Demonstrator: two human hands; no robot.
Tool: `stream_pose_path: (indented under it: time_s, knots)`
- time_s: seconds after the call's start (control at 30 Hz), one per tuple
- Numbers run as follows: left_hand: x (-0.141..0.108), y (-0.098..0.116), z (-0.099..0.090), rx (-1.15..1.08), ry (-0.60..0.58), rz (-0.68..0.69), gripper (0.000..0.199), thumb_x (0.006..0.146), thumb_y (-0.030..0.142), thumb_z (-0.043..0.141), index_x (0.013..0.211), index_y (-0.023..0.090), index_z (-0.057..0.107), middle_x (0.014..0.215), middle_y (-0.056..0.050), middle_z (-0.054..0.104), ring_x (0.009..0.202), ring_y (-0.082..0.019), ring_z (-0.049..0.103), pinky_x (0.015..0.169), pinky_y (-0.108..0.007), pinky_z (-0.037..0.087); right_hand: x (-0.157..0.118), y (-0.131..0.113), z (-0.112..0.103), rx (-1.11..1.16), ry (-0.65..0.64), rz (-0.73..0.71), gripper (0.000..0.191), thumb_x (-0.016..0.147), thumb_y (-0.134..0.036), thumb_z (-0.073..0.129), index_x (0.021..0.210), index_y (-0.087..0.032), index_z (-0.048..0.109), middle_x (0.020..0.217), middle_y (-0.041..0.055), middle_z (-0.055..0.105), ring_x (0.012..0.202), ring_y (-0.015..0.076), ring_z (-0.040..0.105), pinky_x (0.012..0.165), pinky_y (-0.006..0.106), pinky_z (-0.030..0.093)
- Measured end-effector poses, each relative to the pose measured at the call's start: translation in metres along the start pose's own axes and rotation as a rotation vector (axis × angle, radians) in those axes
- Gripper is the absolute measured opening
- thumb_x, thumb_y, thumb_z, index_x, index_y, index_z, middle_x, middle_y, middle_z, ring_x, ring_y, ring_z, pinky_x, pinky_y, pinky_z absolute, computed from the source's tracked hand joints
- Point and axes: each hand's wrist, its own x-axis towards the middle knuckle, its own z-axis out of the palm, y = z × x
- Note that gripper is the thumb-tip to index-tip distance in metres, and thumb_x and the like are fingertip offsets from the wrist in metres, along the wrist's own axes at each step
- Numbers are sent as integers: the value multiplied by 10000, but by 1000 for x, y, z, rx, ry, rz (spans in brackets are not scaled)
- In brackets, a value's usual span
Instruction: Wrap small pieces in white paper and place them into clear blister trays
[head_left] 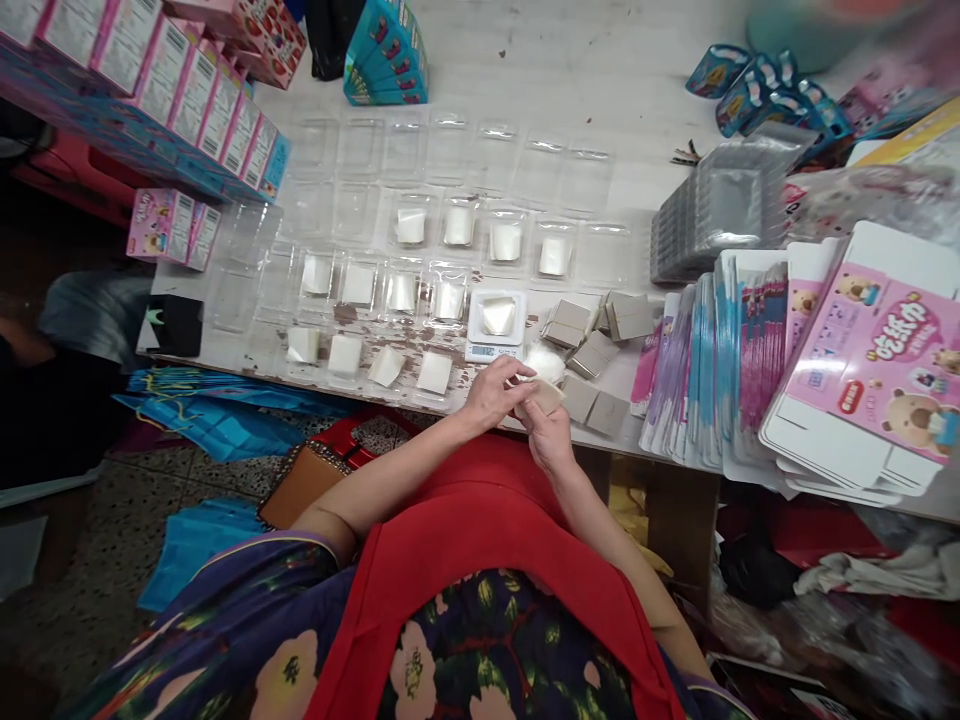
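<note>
Just in front of my red apron, at the table edge, my left hand point(495, 393) and my right hand point(548, 432) meet on a small cream paper-like piece point(549, 399). My right hand grips it from below, and the left thumb and fingers pinch at its left side. Whether it is one sheet or several, I cannot tell. Right behind the hands sits a fluffy white heap point(545, 362). A small white digital scale point(495, 351) stands beyond my left hand, bearing a folded cream piece point(499, 316). Grey-beige square packs point(592, 354) lie to the right.
Rows of clear plastic trays point(405, 150) cover the table, several holding cream pieces point(403, 293). Stacked trays point(712, 210) and flat pink cartons point(877, 350) crowd the right. Pink boxes point(202, 90) line the left, where another person's arm point(22, 350) shows.
</note>
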Motion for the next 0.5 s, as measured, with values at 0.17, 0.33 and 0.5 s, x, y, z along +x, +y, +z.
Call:
stream_pose_path:
  time_s: [0.17,0.33,0.5]
  knots:
    - [4,-6,-3,-247,-18,-249,193,774,356,631,773,165,660,730,12,617,637,-109,555,574,-228,472,0,-11,0,77,-85,153,426,568,-342,852,917,-178,673,791,21,721,660,163,677,581,275,562]
    - [8,-15,-5,-340,26,-299,240,750,392,647,744,153,656,661,15,610,613,-107,534,580,-234,457,2,-11,-3,67,-72,189,454,556,-340,859,935,-177,671,801,30,733,660,169,698,548,238,558]
    - [0,-19,0,-270,59,-284,200,703,360,698,713,162,674,792,-14,619,690,-116,544,630,-254,480,2,-12,-5,49,-168,231,412,591,-340,846,929,-171,680,798,38,735,690,180,704,623,287,591]
